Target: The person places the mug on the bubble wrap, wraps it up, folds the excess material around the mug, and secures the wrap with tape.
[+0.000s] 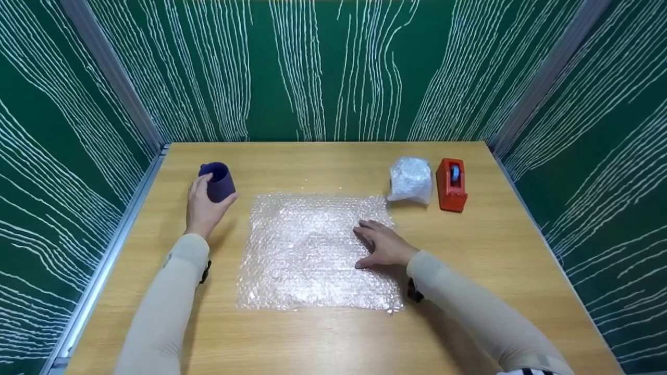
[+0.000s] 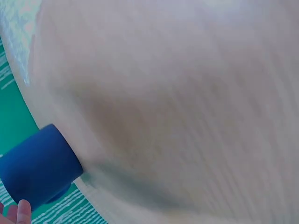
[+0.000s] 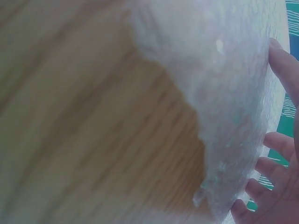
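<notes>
At the back left, my left hand [image 1: 202, 208] grips a dark blue-purple mug [image 1: 224, 185]. Its fingers are at the rim and the thumb lies along the near side. The left wrist view shows the mug [image 2: 42, 163] from the side, with part of its handle [image 2: 60, 192] and a fingertip against it. A flat sheet of bubble wrap [image 1: 307, 250] lies in the middle of the table. Over its right part my right hand [image 1: 384, 245] is spread, fingertips down at the sheet. In the right wrist view, those fingers [image 3: 275, 172] reach along the bubble wrap [image 3: 233, 107].
Behind the sheet's right corner sits a bubble-wrapped bundle [image 1: 410, 179]. Right beside it stands a red tape dispenser [image 1: 451, 187] with a roll of tape. Green walls with white lines [image 1: 333, 67] enclose the wooden table [image 1: 312, 344] at the back and sides.
</notes>
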A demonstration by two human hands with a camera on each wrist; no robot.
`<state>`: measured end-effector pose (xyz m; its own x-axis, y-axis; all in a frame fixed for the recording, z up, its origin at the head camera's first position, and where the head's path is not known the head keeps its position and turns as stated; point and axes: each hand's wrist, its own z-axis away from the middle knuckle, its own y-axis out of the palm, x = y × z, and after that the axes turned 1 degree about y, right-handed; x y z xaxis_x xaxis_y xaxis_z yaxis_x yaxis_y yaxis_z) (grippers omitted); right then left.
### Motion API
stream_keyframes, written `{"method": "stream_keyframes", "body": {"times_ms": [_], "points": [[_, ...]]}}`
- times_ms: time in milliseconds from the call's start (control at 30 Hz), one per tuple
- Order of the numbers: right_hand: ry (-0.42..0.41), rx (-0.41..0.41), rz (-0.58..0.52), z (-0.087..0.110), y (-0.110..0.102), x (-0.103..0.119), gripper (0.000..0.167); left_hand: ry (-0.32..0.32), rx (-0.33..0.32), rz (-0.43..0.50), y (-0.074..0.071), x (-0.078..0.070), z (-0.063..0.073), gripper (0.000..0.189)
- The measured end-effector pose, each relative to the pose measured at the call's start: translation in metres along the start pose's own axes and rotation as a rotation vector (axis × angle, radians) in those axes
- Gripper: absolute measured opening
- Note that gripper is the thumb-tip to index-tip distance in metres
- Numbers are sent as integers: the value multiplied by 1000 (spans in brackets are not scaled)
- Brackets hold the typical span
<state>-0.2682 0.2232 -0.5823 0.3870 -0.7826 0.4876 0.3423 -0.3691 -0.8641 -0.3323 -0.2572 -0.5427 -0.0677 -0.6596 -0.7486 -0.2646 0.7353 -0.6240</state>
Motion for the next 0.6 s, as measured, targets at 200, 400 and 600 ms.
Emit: {"method": "stream_keyframes", "body": {"times_ms": [200, 400, 600], "points": [[-4, 5, -14, 2, 0, 1, 106, -47, -53, 44, -2, 1, -13, 91], [-4, 0, -10, 0, 1, 0, 106, -111, -61, 95, -4, 2, -25, 95], [-7, -4, -6, -1, 2, -2, 107, -209, -45, 157, -4, 7, -34, 105]]}}
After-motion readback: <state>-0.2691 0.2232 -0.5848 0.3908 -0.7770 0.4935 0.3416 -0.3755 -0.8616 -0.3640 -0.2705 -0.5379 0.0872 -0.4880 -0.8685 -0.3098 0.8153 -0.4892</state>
